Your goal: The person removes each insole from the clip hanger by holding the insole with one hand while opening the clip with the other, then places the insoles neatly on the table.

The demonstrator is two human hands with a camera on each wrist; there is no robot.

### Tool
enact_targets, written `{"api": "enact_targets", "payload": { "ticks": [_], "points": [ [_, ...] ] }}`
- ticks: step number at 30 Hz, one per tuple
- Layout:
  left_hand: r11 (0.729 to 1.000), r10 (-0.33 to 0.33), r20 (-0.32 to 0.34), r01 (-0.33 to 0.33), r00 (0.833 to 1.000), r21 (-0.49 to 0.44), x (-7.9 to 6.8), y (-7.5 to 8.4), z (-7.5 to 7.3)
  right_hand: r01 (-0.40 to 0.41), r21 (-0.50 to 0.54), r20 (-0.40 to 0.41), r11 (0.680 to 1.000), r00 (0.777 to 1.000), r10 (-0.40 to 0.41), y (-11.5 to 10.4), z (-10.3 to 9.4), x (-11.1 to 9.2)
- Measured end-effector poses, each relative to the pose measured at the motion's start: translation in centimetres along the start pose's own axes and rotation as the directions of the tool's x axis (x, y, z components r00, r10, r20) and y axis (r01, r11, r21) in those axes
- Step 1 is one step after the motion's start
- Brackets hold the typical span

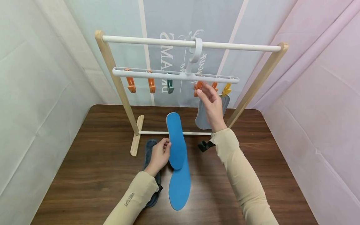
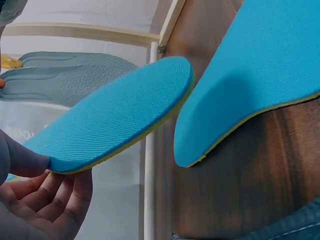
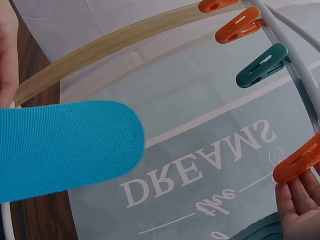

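My left hand [image 1: 159, 155] pinches the edge of a blue insole [image 1: 175, 134], its yellow underside edge showing in the left wrist view. The insole is raised over the table, and its lower end overlaps a second blue insole [image 1: 180, 190] lying flat. Higher up, my right hand [image 1: 212, 104] pinches an orange clothespin [image 3: 296, 164] that hangs under the white hanger [image 1: 152, 74]. Just behind that hand hangs a grey insole [image 1: 202, 117], at the yellow clothespin [image 1: 226, 90] and another orange clothespin [image 1: 215, 86].
The hanger hooks onto the top bar [image 1: 242, 46] of a wooden-sided rack [image 1: 125, 97]. Two orange clothespins and a green clothespin [image 1: 170, 86] hang on its left half. A dark slipper-like item [image 1: 153, 198] lies beneath my left forearm, and a black object [image 1: 204, 146] beside my right sleeve.
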State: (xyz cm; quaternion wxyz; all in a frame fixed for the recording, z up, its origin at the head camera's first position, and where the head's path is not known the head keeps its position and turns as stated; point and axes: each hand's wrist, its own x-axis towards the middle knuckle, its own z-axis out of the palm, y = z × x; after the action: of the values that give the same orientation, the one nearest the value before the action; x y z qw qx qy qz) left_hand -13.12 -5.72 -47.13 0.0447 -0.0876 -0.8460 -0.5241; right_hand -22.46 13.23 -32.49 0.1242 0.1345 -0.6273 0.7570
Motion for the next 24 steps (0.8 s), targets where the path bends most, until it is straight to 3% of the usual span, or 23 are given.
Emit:
{"api": "enact_targets", "payload": {
  "ticks": [12, 24],
  "points": [
    [0.999, -0.041, 0.023, 0.042, 0.999, -0.035, -1.3, -0.1, -0.2, -0.091, -0.027, -0.014, 0.996, 0.996, 0.090, 1.0, -0.7, -0.9],
    [0.995, -0.091, 0.049, 0.092, 0.995, -0.025, -2.8, -0.7, 0.1, -0.169, -0.090, 0.050, 0.981, 0.983, 0.174, 2.2, -1.5, -2.5]
  ]
}}
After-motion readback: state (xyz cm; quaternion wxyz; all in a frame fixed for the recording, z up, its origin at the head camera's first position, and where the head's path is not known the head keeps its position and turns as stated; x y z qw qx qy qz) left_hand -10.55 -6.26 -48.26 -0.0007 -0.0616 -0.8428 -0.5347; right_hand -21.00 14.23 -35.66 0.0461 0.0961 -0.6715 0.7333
